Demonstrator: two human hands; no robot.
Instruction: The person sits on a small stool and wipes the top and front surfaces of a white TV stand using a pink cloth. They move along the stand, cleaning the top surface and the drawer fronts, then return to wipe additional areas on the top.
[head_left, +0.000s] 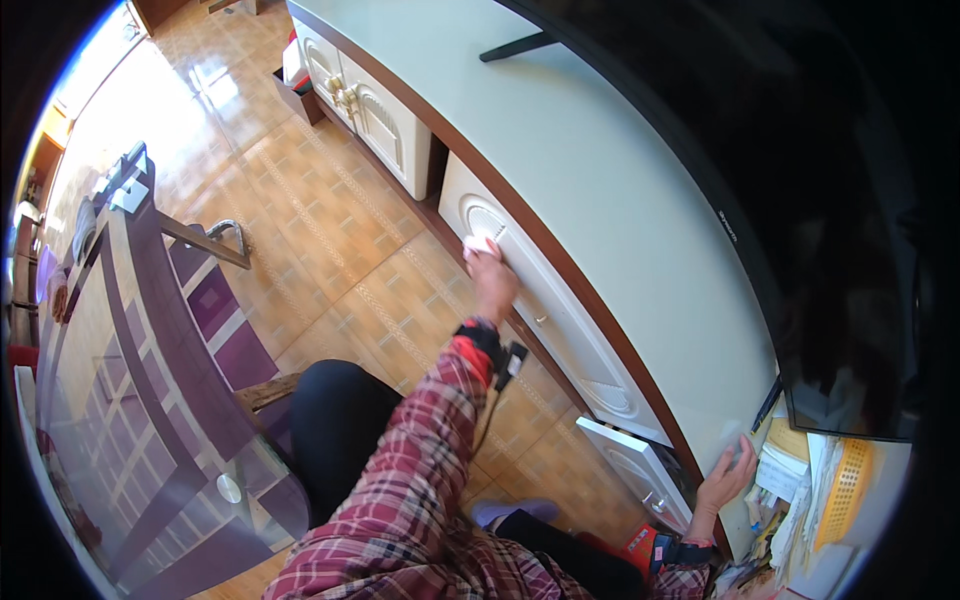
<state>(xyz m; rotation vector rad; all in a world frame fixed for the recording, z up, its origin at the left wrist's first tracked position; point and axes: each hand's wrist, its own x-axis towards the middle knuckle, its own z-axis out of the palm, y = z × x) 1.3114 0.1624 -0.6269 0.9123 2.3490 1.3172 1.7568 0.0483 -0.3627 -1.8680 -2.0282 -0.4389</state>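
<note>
My left hand (493, 283) holds a small white and pinkish cloth or tissue (478, 244) against a white cabinet door (551, 315) with raised arched moulding. Most of the cloth is hidden in my grip. Resting on the pale cabinet top (600, 195), near its right end, is my right hand (726, 474), its fingers apart and nothing in it. Just beyond those fingertips lies a dark pen (766, 406), beside stacked papers (784, 469). Below that hand a smaller cabinet door (637, 469) with a metal handle stands ajar.
A large black television (810, 225) stands on the cabinet, one foot (517, 46) reaching forward. A yellow perforated basket (844, 491) sits among the papers. On my left is a glass-topped table (150, 420). Farther along the tiled floor (337, 255), a drawer (300, 97) juts out near double doors.
</note>
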